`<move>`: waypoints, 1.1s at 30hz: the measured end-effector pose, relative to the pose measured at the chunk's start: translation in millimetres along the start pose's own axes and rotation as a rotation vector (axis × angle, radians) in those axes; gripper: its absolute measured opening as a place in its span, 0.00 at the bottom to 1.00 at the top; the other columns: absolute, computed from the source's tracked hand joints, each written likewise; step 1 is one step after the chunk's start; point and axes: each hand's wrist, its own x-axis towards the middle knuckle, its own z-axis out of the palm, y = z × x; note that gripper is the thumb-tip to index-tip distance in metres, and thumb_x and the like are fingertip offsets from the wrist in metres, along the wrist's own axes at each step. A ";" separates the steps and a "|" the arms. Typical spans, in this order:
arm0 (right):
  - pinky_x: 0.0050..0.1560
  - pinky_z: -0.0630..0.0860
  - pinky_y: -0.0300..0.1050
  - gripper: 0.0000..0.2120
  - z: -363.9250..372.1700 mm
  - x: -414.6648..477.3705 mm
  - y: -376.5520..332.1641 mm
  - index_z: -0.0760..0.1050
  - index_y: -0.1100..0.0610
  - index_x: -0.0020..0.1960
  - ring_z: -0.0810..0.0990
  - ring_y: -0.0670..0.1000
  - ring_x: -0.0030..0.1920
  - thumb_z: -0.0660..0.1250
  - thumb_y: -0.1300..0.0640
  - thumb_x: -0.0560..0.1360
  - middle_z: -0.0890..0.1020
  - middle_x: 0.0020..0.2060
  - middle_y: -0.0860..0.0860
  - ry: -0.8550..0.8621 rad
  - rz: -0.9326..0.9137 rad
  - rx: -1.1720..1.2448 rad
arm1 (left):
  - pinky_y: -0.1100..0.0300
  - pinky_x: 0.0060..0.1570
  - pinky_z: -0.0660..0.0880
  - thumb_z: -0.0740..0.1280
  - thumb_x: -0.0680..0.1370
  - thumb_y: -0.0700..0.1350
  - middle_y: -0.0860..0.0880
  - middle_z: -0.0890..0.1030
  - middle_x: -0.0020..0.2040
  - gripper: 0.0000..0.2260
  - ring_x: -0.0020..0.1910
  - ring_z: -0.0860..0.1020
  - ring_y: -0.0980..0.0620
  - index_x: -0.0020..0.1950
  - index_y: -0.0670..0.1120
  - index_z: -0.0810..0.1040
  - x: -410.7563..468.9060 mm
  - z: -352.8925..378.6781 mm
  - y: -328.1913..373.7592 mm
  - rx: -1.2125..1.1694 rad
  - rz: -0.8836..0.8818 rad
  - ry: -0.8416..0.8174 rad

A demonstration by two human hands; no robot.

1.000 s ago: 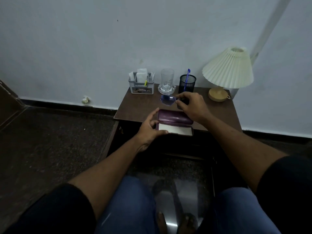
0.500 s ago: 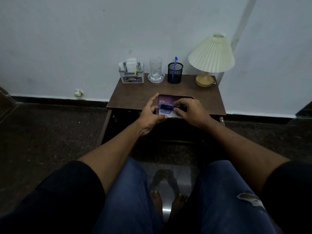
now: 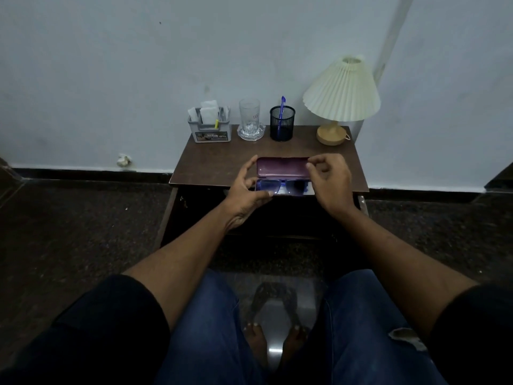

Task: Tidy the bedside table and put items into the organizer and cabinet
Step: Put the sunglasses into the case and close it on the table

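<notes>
— On the brown wooden surface (image 3: 222, 165), near its front edge, what is that?
— A shiny purple glasses case (image 3: 282, 168), lying open. Dark blue-tinted glasses (image 3: 280, 187) lie in its near half.
— What do the hands do?
— The left hand (image 3: 247, 190) grips the case's left end. The right hand (image 3: 330, 182) pinches the lid's right corner.
— And at the back?
— A grey plastic organizer (image 3: 209, 129), a clear drinking glass (image 3: 249, 116), a black mesh pen cup (image 3: 282, 123) and a cream pleated lamp (image 3: 342, 93).
</notes>
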 end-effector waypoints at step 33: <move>0.61 0.79 0.62 0.19 1.1 2.6 -19.6 0.71 0.61 0.66 0.80 0.62 0.61 0.70 0.64 0.77 0.77 0.62 0.61 -0.180 0.660 0.897 | 0.56 0.45 0.83 0.69 0.77 0.31 0.43 0.83 0.54 0.15 0.51 0.83 0.48 0.60 0.44 0.77 6.4 31.0 25.4 -0.197 0.099 0.172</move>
